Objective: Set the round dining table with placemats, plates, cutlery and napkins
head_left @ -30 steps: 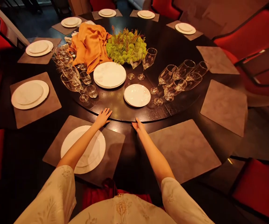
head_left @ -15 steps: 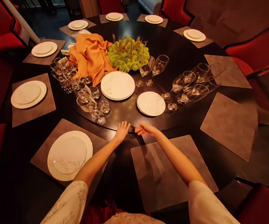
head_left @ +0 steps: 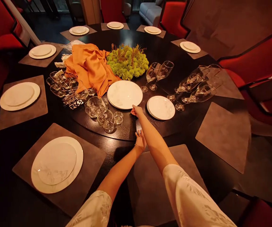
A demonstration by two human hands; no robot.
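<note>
Looking down from my head, I see my right hand reaching furthest, its fingers loosely open and empty, lying on the dark wooden turntable right at the edge of a stack of white plates; I can't tell whether they touch that stack. My left hand sits lower, fingers open and holding nothing, at the turntable's near rim, just beside my right forearm.

Around them on the turntable, a shorter stack of white plates lies to the right, and a cluster of glass tumblers lies to the left. Further left are more glasses and a folded orange cloth, which stands next to a green flower arrangement. Stemmed wine glasses are grouped past the plates on the right.

The round, dark worktop carries square brown placemats, one under my arms, and white plates on mats around the edge, with one nearest on my left. Red chairs ring the worktop.
</note>
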